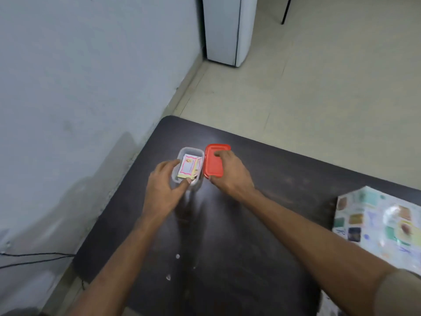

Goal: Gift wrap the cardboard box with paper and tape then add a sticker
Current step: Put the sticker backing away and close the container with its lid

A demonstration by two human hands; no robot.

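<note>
both forearms reach up from the near edge. my right hand grips the red lid, off the clear tub that my left hand cups. stickers lie inside. wrapped box sits well right on the surface. i judge sticker step: next, pinch one sheet out.
</note>
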